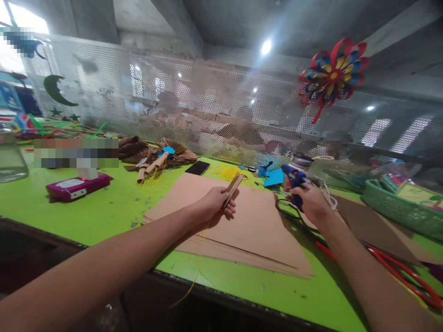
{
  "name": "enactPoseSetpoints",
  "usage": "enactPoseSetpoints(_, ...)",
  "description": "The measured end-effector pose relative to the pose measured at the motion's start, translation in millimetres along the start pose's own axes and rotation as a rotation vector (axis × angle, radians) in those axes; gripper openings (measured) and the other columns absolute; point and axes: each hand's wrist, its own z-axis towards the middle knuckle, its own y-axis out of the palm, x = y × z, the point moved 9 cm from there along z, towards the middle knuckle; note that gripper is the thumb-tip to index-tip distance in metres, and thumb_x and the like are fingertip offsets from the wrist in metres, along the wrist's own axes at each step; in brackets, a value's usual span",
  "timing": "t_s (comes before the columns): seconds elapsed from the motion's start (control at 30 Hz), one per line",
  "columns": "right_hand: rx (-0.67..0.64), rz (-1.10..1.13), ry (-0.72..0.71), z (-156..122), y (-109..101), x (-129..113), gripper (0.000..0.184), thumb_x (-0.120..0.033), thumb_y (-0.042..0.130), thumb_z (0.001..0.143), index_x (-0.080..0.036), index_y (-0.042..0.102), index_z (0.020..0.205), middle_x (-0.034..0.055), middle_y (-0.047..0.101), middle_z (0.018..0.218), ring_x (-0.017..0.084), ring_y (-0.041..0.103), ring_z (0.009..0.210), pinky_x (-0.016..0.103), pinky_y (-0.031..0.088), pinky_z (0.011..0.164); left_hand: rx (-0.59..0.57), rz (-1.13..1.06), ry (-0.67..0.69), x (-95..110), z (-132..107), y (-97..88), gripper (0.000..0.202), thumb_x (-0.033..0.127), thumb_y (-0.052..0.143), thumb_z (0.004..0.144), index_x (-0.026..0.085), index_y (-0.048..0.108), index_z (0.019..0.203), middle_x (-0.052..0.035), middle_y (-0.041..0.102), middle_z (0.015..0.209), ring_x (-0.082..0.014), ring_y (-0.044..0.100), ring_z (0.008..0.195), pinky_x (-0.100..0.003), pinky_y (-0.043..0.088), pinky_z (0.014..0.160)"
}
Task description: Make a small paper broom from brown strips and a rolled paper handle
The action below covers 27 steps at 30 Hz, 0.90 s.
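My left hand (216,203) is closed around a narrow strip of folded brown paper (235,186), held tilted above a stack of brown paper sheets (258,235). From beneath this hand a yellow thread (199,258) hangs down past the table's front edge. On the right, my right hand (313,205) grips a blue hot glue gun (294,176) over the stack's right side. A white cord (331,199) runs near that hand. Whether the glue gun's nozzle touches anything cannot be made out.
Behind the stack lie a black phone (197,168), tangled yellow thread (228,172) and blue paper (274,177). Rolled brown paper pieces (152,168) and a purple device (79,186) are left. Red-handled scissors (404,272) and a green basket (398,207) stand right, before a perforated screen (214,101).
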Motion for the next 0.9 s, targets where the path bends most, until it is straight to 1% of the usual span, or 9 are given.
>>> enactPoseSetpoints(0.07,0.0,0.117,-0.005,-2.7,-4.8,-10.2,0.023,-0.039,0.052,0.072,-0.022,0.057,0.087,0.0054,0.063,0.089,0.019,0.062,0.073,0.031,0.049,0.058,-0.002,0.01,-0.005,-1.8,1.8,-1.7,0.013,0.021,0.043,0.084,0.014,0.05,0.075,-0.0059,0.055,0.057,-0.0111,0.051,0.043,-0.025,0.043,0.041)
enactPoseSetpoints(0.13,-0.058,0.257,0.013,-8.0,-0.4,-21.1,0.026,-0.044,0.054,0.074,-0.023,0.058,0.088,0.0045,0.064,0.09,0.02,0.063,0.076,0.031,0.05,0.058,-0.001,0.014,-0.012,-1.3,2.9,-4.3,0.015,0.023,0.043,0.084,0.014,0.05,0.074,-0.0065,0.055,0.058,-0.0115,0.051,0.043,-0.026,0.043,0.042)
enactPoseSetpoints(0.23,-0.247,0.46,0.09,-22.4,23.2,-36.2,0.027,-0.044,0.063,0.072,-0.021,0.061,0.086,0.0051,0.066,0.084,0.02,0.064,0.075,0.031,0.051,0.058,-0.016,-0.011,-0.023,1.2,2.8,-6.2,0.016,0.027,0.047,0.084,0.013,0.052,0.077,-0.007,0.055,0.059,-0.0119,0.051,0.045,-0.028,0.045,0.044)
enactPoseSetpoints(0.3,-0.374,0.467,0.139,-34.5,42.1,-41.8,0.026,-0.042,0.066,0.071,-0.018,0.063,0.082,0.0064,0.067,0.08,0.02,0.064,0.072,0.031,0.051,0.059,-0.033,-0.022,-0.021,3.1,1.9,-5.4,0.017,0.028,0.049,0.083,0.013,0.052,0.078,-0.0073,0.056,0.061,-0.0118,0.051,0.046,-0.028,0.046,0.045)
enactPoseSetpoints(0.4,-0.469,0.421,0.198,-47.2,62.3,-39.7,0.03,-0.041,0.068,0.07,-0.013,0.065,0.079,0.0088,0.067,0.075,0.019,0.064,0.066,0.031,0.052,0.057,-0.045,0.001,-0.027,3.0,0.2,-2.6,0.017,0.028,0.048,0.083,0.013,0.051,0.075,-0.0067,0.055,0.061,-0.0113,0.05,0.045,-0.029,0.046,0.045)
enactPoseSetpoints(0.5,-0.49,0.397,0.233,-51.4,72.3,-32.3,0.034,-0.042,0.068,0.07,-0.01,0.065,0.081,0.0107,0.066,0.076,0.018,0.063,0.062,0.029,0.051,0.054,-0.05,0.027,-0.026,2.5,-1.9,1.0,0.018,0.026,0.045,0.084,0.012,0.051,0.074,-0.0061,0.054,0.06,-0.0114,0.05,0.045,-0.029,0.045,0.045)
enactPoseSetpoints(0.67,-0.485,0.396,0.225,-50.0,75.7,-26.1,0.036,-0.043,0.067,0.071,-0.01,0.064,0.085,0.0104,0.067,0.077,0.016,0.063,0.06,0.025,0.049,0.051,-0.105,0.052,-0.044,-0.1,-5.1,8.6,0.022,0.027,0.043,0.086,0.012,0.052,0.073,-0.0066,0.054,0.057,-0.0112,0.05,0.044,-0.027,0.044,0.044)
enactPoseSetpoints(0.8,-0.467,0.435,0.218,-46.5,75.4,-22.9,0.035,-0.045,0.066,0.072,-0.012,0.062,0.085,0.0094,0.067,0.077,0.016,0.064,0.06,0.028,0.051,0.054,-0.124,0.03,-0.042,-0.2,-6.0,11.4,0.02,0.027,0.045,0.085,0.012,0.051,0.073,-0.0061,0.054,0.057,-0.011,0.05,0.044,-0.026,0.043,0.043)
enactPoseSetpoints(0.9,-0.46,0.44,0.232,-43.6,75.3,-17.4,0.034,-0.045,0.065,0.072,-0.013,0.061,0.084,0.0076,0.066,0.074,0.017,0.064,0.061,0.03,0.051,0.055,-0.128,0.029,-0.046,-0.1,-6.7,12.8,0.019,0.025,0.043,0.085,0.012,0.051,0.072,-0.0057,0.054,0.056,-0.0116,0.05,0.043,-0.028,0.045,0.044)
